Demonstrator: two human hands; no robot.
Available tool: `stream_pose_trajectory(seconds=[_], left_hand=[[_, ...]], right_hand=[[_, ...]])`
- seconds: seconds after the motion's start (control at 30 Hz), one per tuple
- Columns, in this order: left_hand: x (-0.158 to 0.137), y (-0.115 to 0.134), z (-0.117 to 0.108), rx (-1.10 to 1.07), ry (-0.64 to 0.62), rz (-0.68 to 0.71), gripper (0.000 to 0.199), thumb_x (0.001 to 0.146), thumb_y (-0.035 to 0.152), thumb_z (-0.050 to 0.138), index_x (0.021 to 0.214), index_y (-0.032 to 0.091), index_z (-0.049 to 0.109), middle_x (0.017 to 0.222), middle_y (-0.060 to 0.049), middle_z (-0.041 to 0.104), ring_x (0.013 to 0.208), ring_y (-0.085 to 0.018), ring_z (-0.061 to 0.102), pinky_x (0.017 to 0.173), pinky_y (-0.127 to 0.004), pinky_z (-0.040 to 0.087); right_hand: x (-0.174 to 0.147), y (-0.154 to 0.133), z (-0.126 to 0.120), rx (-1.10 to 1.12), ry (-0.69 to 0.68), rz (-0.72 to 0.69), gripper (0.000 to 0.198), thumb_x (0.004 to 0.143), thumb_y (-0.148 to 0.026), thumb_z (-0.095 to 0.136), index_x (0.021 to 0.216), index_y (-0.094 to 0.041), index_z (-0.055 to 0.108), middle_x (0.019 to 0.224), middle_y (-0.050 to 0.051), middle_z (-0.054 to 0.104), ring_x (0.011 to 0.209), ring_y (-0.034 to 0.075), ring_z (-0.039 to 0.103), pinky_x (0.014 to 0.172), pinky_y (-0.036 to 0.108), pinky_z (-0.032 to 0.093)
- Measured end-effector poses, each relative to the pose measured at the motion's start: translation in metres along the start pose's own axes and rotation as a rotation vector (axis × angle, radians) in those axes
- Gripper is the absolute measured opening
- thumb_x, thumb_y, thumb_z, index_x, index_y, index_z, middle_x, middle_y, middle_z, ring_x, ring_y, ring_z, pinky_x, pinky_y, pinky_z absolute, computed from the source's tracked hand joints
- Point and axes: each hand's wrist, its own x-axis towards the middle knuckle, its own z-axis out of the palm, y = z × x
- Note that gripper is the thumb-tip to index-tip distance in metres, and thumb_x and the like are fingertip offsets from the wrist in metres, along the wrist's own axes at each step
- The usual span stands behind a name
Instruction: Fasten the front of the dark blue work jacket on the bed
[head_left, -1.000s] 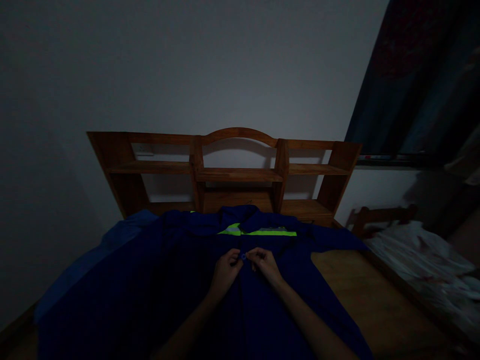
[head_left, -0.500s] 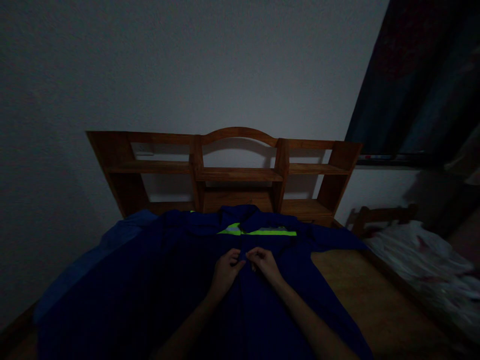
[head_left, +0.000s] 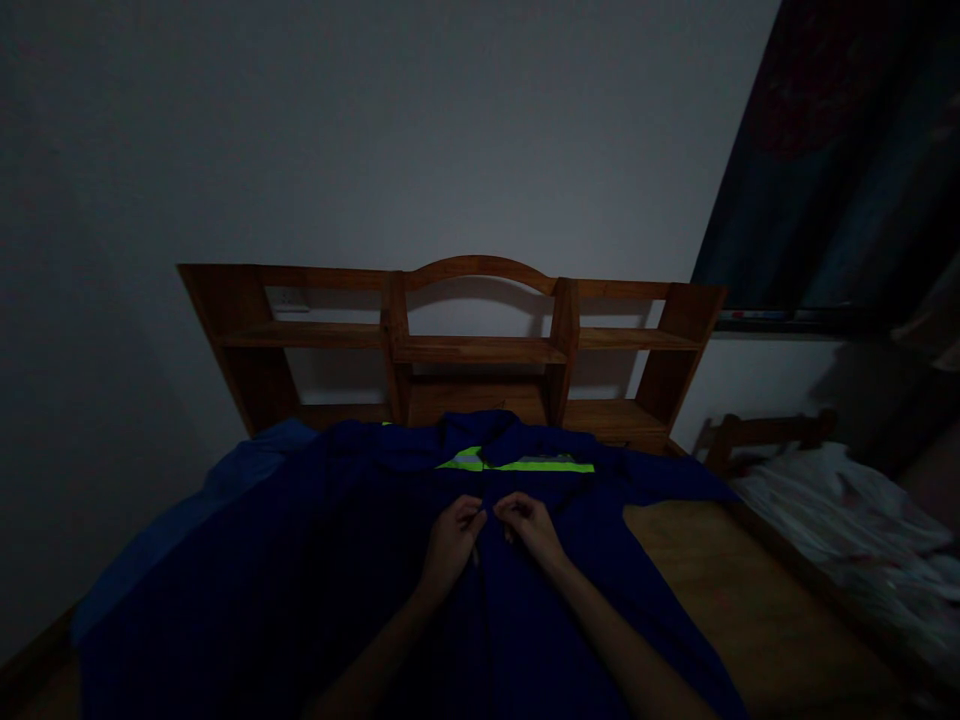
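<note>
I see left hand [head_left: 452,535] and right hand [head_left: 529,525] at mid-front of blue jacket [head_left: 521,620], below green stripe [head_left: 551,465]; fingertips bunched, can't tell if either clamps it.

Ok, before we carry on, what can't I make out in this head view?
All in the head view:
- Whether the left hand and right hand pinch anything small: hidden by the hands themselves, and dim.
- Lower end of the blue garment: cut off by the bottom edge.
- Contents of the pale plastic bag: hidden by its folds.
- Top of the dark curtain: cut off by the upper edge.
</note>
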Motion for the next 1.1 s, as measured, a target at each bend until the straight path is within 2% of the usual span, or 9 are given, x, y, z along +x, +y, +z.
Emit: stream_pose_trajectory(seconds=[0.1, 0.2, 0.3, 0.37, 0.5, 0.67, 0.9, 1.0, 1.1], left_hand=[[0.002, -0.001, 0.004, -0.059, 0.025, -0.053, 0.035, 0.078, 0.048, 0.052, 0.094, 0.017, 0.049, 0.076, -0.001, 0.062, 0.031, -0.005, 0.042, 0.028, -0.017, 0.026], [0.003, 0.001, 0.004, -0.127, -0.001, -0.096, 0.036, 0.077, 0.048, 0.053, 0.094, 0.017, 0.046, 0.068, 0.001, 0.056, 0.038, -0.007, 0.047, 0.03, -0.015, 0.029], [-0.01, 0.009, -0.002, -0.234, -0.113, -0.13, 0.036, 0.075, 0.043, 0.057, 0.096, 0.017, 0.045, 0.076, -0.001, 0.057, 0.06, -0.012, 0.058, 0.044, -0.02, 0.046], [-0.029, 0.014, -0.007, -0.274, -0.169, -0.152, 0.04, 0.073, 0.039, 0.059, 0.102, 0.017, 0.044, 0.091, -0.006, 0.057, 0.075, -0.015, 0.06, 0.059, -0.026, 0.052], [-0.076, 0.016, -0.009, -0.054, -0.187, -0.114, 0.04, 0.08, 0.038, 0.048, 0.115, 0.017, 0.046, 0.105, -0.012, 0.054, 0.085, -0.019, 0.058, 0.068, -0.033, 0.052], [-0.1, 0.016, -0.003, 0.345, -0.089, 0.068, 0.022, 0.078, 0.022, 0.048, 0.096, 0.017, 0.06, 0.096, -0.009, 0.058, 0.091, -0.02, 0.055, 0.087, -0.036, 0.04], [-0.092, 0.019, -0.005, 0.436, -0.153, 0.026, 0.008, 0.072, 0.024, 0.053, 0.075, 0.017, 0.057, 0.075, -0.003, 0.057, 0.074, -0.018, 0.054, 0.068, -0.028, 0.039], [-0.094, 0.023, -0.009, 0.337, -0.181, 0.016, 0.013, 0.076, 0.03, 0.051, 0.073, 0.018, 0.054, 0.068, -0.001, 0.056, 0.066, -0.015, 0.054, 0.06, -0.025, 0.039], [-0.098, 0.03, -0.012, 0.143, -0.234, -0.072, 0.018, 0.079, 0.035, 0.048, 0.077, 0.018, 0.052, 0.063, 0.0, 0.057, 0.057, -0.014, 0.055, 0.053, -0.023, 0.041]], right_hand=[[0.002, -0.007, 0.0, -0.033, 0.118, -0.065, 0.045, 0.073, -0.04, 0.061, 0.109, -0.019, 0.043, 0.073, -0.004, 0.053, 0.042, 0.008, 0.046, 0.038, 0.019, 0.035], [-0.009, -0.035, -0.003, -0.28, 0.208, -0.229, 0.041, 0.08, -0.034, 0.054, 0.116, -0.02, 0.04, 0.082, -0.001, 0.054, 0.054, 0.009, 0.05, 0.051, 0.021, 0.041], [-0.044, -0.073, -0.005, -0.584, 0.138, -0.374, 0.02, 0.084, -0.025, 0.049, 0.103, -0.019, 0.053, 0.087, 0.002, 0.055, 0.07, 0.012, 0.053, 0.067, 0.024, 0.042], [-0.08, -0.089, -0.004, -0.709, 0.033, -0.362, 0.011, 0.085, -0.02, 0.047, 0.086, -0.02, 0.057, 0.082, 0.001, 0.055, 0.074, 0.012, 0.053, 0.068, 0.023, 0.04], [-0.146, -0.08, 0.002, -0.813, -0.049, -0.225, 0.015, 0.086, -0.015, 0.044, 0.082, -0.022, 0.057, 0.085, 0.0, 0.055, 0.074, 0.011, 0.055, 0.066, 0.022, 0.039], [-0.174, -0.052, 0.009, -0.933, -0.084, -0.225, 0.032, 0.084, -0.009, 0.04, 0.104, -0.028, 0.056, 0.097, 0.001, 0.054, 0.082, 0.013, 0.055, 0.071, 0.023, 0.041], [-0.175, -0.053, 0.012, -1.043, -0.094, -0.241, 0.035, 0.083, -0.009, 0.042, 0.107, -0.027, 0.058, 0.098, 0.004, 0.053, 0.081, 0.016, 0.056, 0.071, 0.026, 0.042], [-0.176, -0.053, 0.013, -1.017, -0.082, -0.253, 0.041, 0.082, -0.009, 0.043, 0.115, -0.029, 0.056, 0.099, 0.004, 0.052, 0.08, 0.016, 0.056, 0.069, 0.026, 0.042], [-0.173, -0.053, 0.011, -0.825, -0.055, -0.233, 0.038, 0.085, -0.013, 0.043, 0.115, -0.031, 0.058, 0.094, 0.003, 0.053, 0.078, 0.013, 0.056, 0.069, 0.024, 0.042]])
